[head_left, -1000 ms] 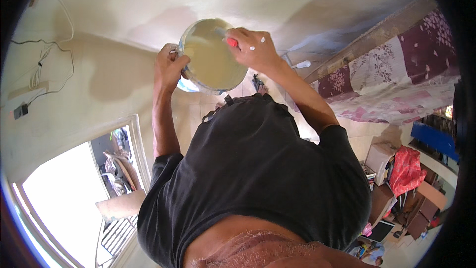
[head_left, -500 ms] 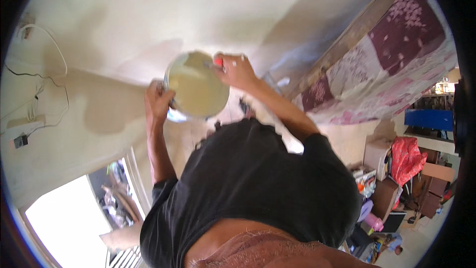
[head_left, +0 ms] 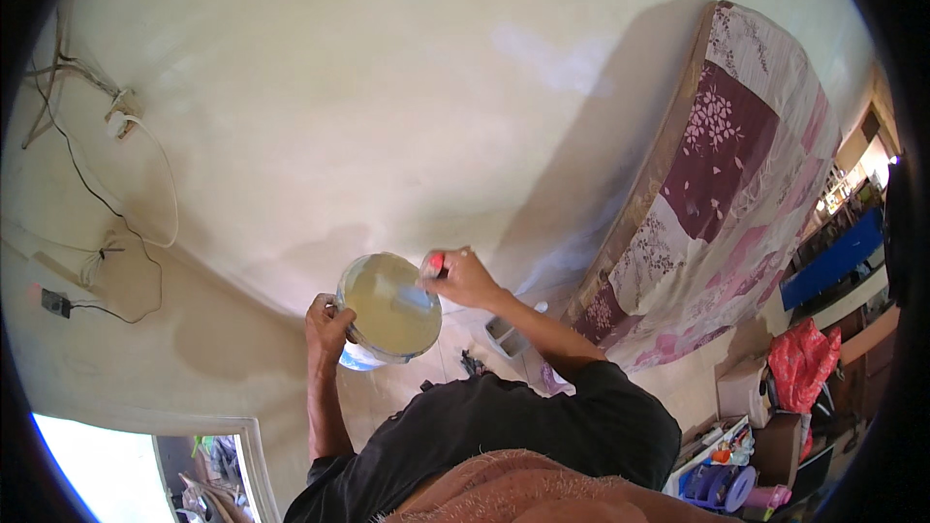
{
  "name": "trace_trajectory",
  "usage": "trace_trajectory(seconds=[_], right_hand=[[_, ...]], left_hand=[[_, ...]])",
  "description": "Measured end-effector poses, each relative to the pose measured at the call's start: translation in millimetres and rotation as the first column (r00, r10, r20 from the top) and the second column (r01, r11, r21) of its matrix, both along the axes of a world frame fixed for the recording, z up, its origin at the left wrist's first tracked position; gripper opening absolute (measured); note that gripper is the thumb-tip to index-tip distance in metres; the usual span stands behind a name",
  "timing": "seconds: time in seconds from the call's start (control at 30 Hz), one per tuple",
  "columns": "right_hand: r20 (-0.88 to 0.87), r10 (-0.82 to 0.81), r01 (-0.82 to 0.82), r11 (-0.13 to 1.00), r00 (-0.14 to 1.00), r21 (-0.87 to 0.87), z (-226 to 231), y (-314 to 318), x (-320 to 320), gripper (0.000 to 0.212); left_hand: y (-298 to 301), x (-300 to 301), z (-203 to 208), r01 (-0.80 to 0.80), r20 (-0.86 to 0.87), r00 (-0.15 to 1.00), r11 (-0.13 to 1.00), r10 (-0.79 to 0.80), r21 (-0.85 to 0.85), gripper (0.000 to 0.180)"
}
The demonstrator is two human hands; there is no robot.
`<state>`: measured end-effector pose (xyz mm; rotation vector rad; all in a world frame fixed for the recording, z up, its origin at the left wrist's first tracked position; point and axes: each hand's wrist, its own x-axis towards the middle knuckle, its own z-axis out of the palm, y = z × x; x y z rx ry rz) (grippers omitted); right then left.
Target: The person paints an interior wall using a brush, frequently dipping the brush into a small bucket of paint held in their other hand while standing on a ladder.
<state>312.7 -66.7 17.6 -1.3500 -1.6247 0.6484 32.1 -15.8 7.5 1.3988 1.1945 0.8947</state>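
My left hand [head_left: 329, 323] grips the rim of a round bucket [head_left: 360, 357], with the thumb over the edge. The bucket is held up in front of me, tilted so its inside shows. Cream-coloured stuff [head_left: 387, 324], like paint or filler, lies in it. My right hand [head_left: 463, 279] is closed round a red-handled tool [head_left: 436, 263] at the bucket's right rim. The tool's pale, flat head [head_left: 415, 296] is over the bucket's opening; blur hides whether it is a brush or a scraper.
A cream wall [head_left: 368, 116] stands ahead. On the left are a socket with a white plug [head_left: 118, 123], loose cables and a black adapter [head_left: 55, 303]. A mattress with a patterned cover [head_left: 712, 174] leans at the right. A grey tray [head_left: 506, 337] sits on the floor.
The view has tilted upward, so the bucket and both hands appear lower and more wall shows. My right hand still has the tool at the bucket's right rim.
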Motion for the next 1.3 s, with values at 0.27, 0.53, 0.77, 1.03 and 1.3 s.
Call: trace_trajectory(seconds=[0.27, 0.53, 0.77, 1.03, 1.3], right_hand=[[-0.181, 0.079, -0.092, 0.994, 0.980, -0.061, -2, 1, -6, 0.023], [0.181, -0.212, 0.177, 0.966, 0.961, 0.190, -13, 18, -4, 0.019], [-0.180, -0.271, 0.315, 0.901, 0.946, 0.299, 25, 13, 17, 0.017], [-0.711, 0.017, 0.556, 0.610, 0.703, 0.565, 186, 38, 95, 0.008], [-0.681, 0.253, 0.555, 0.422, 0.687, 0.717, 270, 87, 138, 0.010]], left_hand=[[1, -2, 1, -0.019, -0.003, 1.000, 1.000, 0.019, 0.008, 0.027], [4, -2, -3, 0.011, 0.062, 0.998, 1.000, -0.012, 0.023, 0.027], [-2, -7, 6, 0.020, 0.094, 0.995, 1.000, -0.019, -0.007, 0.026], [-18, -18, 22, -0.047, 0.014, 0.999, 0.999, 0.047, -0.007, 0.030], [-18, -31, 21, -0.097, -0.014, 0.995, 0.995, 0.097, 0.027, 0.034]])
